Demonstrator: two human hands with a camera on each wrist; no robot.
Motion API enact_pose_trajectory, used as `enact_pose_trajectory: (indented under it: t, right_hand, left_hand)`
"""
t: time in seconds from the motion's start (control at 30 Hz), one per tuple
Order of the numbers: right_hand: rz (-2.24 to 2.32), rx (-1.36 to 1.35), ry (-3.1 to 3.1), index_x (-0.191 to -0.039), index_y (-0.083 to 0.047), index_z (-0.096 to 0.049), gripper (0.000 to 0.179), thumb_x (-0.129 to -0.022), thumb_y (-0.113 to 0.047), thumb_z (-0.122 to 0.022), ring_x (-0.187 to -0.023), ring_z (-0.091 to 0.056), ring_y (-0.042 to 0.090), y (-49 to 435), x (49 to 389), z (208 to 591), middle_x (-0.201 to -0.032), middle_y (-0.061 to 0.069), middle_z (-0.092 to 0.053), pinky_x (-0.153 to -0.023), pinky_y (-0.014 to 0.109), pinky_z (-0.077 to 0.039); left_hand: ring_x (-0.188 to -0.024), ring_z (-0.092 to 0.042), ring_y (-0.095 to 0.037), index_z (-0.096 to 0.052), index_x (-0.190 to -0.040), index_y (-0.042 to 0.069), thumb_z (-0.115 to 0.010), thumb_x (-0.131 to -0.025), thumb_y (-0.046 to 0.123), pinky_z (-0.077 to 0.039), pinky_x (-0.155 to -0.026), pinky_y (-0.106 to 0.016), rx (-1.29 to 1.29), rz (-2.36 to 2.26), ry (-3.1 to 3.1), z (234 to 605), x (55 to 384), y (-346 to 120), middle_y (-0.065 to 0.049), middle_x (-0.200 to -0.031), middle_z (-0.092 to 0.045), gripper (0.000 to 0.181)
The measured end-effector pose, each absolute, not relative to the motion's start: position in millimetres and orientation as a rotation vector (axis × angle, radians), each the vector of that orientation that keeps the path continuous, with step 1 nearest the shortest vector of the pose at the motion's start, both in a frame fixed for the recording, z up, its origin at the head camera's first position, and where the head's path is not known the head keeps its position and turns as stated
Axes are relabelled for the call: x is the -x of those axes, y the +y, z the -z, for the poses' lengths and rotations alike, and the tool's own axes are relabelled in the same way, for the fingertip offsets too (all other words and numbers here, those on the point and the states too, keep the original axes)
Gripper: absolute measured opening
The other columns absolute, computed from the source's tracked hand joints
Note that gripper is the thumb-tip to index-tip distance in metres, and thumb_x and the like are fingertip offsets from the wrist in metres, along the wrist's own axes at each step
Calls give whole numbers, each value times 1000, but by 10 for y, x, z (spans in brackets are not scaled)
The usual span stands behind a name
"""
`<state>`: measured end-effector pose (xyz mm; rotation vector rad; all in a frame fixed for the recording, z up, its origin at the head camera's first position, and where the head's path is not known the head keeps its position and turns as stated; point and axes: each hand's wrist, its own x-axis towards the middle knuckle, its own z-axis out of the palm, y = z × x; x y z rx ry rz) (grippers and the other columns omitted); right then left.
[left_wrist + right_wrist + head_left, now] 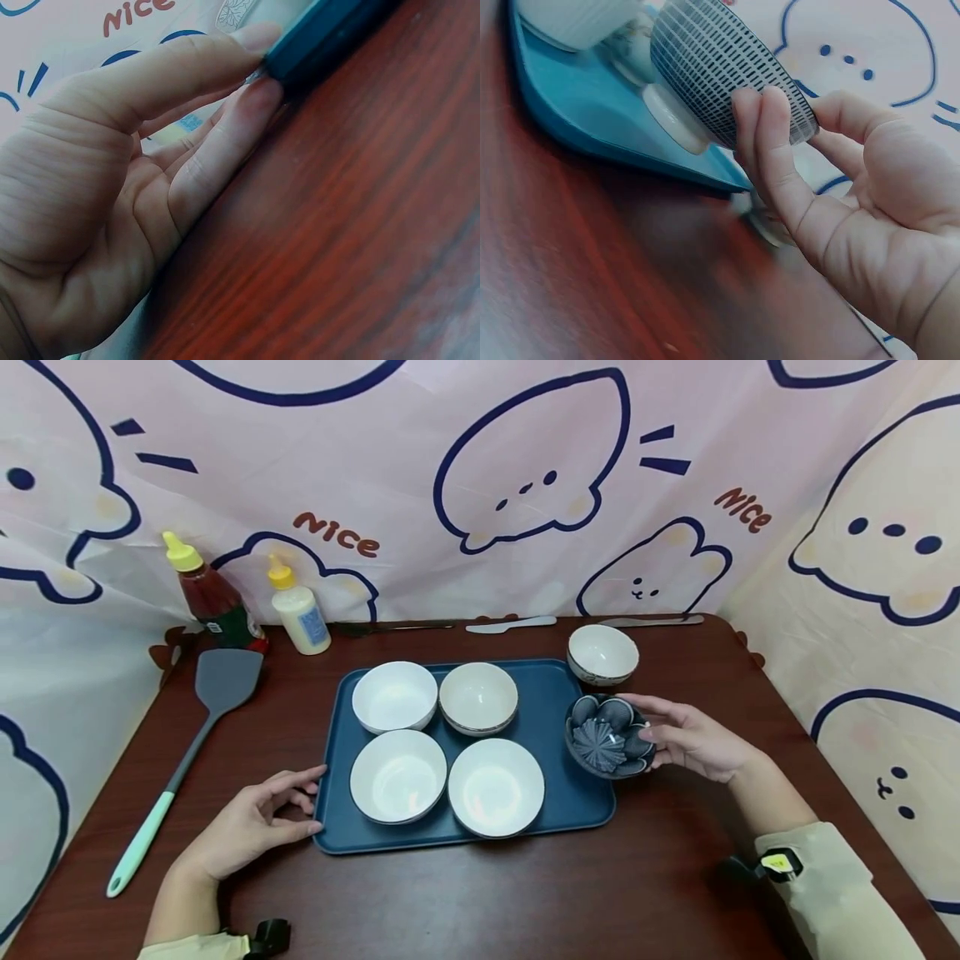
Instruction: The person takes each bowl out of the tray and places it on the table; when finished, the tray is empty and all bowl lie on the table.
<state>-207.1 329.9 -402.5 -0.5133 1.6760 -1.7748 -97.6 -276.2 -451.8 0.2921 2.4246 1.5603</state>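
Observation:
My right hand (693,739) grips a small bowl (600,745), dark with a flower pattern inside. In the right wrist view the tilted bowl (712,71) shows a black-and-white grid outside and a pale foot, with fingertips against its wall. It is over the right end of a blue tray (585,810). My left hand (255,818) holds the tray's left edge by thumb and fingertips; the left wrist view shows the fingertips at the tray rim (300,52). Several white bowls stand on the tray, among them the front right bowl (497,787) and rear left bowl (395,697).
Another white bowl (602,653) stands behind the tray's right corner. A spatula (217,710) lies at the left, near a red sauce bottle (217,597) and a white squeeze bottle (302,618). Knives, including a pale knife (510,625), line the table's back edge by the cloth.

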Motion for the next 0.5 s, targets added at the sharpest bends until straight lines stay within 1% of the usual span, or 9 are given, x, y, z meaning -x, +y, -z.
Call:
enact_pose_trajectory:
  t: [0.27,0.5]
  right_hand:
    - [1823,452,1815,-157,-13,-31,54,-105,2,-38,-92,-71,16,3597,2110,3878,-129,3,-61,-79,30,-60]
    - [1943,349,1766,-157,-16,-31,53,-106,0,-36,-96,-70,15,3782,2107,3775,-127,2,-60,-83,28,-59]
  left_hand:
    - [-95,-63,-8,-49,-146,7,-81,-84,17,-60,-75,-27,-255,-1544,2424,4548,980,-2756,-15,-118,-58,70]
    - [-95,-63,-7,-49,-146,7,-80,-85,17,-59,-75,-27,-267,-1541,2428,4545,988,-2765,-15,-118,-57,70]
